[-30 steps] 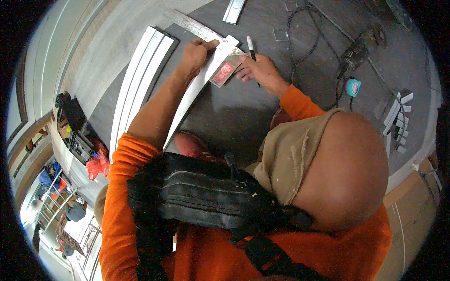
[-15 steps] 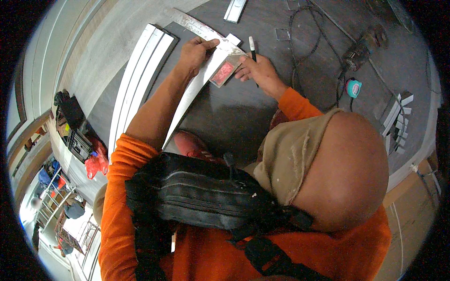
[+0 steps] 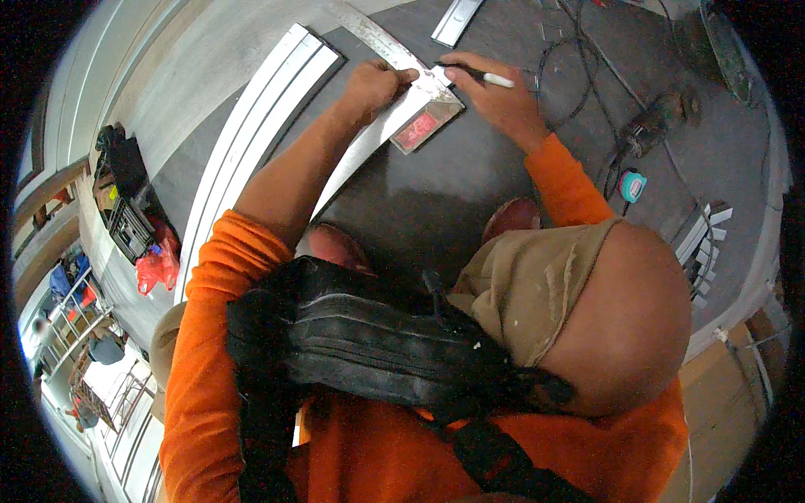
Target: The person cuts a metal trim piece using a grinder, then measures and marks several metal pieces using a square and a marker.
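Observation:
A long white strip [image 3: 359, 159] runs from beside my knee up to the hands. Across its far end lies a metal try square [image 3: 383, 44], with a red patch on its wide part. My left hand [image 3: 375, 90] is closed at the crossing, its fingertips pinching the square against the strip; the exact grip is partly hidden. Between the fingers of my right hand [image 3: 503, 94] is a black marker pen [image 3: 466, 70] with a white rear end. The pen's tip points left, close to the strip's end beside the square. Whether it touches cannot be seen.
Grooved white profiles [image 3: 251, 126] lie to the left, and a short white piece [image 3: 457, 21] lies beyond the hands. At right are a teal tape measure [image 3: 632, 185], a corded power tool [image 3: 658, 124], loose cable and several small white offcuts [image 3: 703, 251]. A red bag [image 3: 158, 267] sits far left.
My right hand has moved up and brought the pen from upright to nearly level, its tip at the strip's end. My left hand keeps its hold. The whole view has shifted slightly.

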Motion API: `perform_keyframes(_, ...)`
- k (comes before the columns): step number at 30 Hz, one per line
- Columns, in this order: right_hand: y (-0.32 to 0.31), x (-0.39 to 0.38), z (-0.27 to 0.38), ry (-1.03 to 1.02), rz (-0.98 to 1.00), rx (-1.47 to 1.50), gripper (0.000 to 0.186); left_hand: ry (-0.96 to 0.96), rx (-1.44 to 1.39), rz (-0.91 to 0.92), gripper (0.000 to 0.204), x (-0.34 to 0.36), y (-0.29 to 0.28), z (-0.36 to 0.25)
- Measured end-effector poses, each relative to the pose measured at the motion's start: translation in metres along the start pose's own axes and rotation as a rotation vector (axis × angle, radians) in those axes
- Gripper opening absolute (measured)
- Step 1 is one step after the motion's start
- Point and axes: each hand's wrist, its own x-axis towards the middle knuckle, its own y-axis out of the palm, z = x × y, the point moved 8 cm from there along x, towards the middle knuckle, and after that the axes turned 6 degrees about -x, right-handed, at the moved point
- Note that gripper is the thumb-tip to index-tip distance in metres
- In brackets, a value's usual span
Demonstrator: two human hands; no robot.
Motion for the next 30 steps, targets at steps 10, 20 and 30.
perform_keyframes(10, 0.001, -0.016, -0.023, 0.052, 0.080, -0.112, 0.020, 0.008, 0.107, -0.072, 0.028, -0.011, 0.002, -0.013)
perform_keyframes(20, -0.015, -0.055, -0.065, 0.303, -0.026, -0.293, 0.032, -0.030, -0.016, -0.022, 0.031, -0.020, 0.010, -0.012)
perform_keyframes(30, 0.041, -0.093, -0.084, 0.609, -0.011, 0.354, 0.034, 0.346, 0.537, -0.111, 0.053, -0.039, 0.003, -0.039)
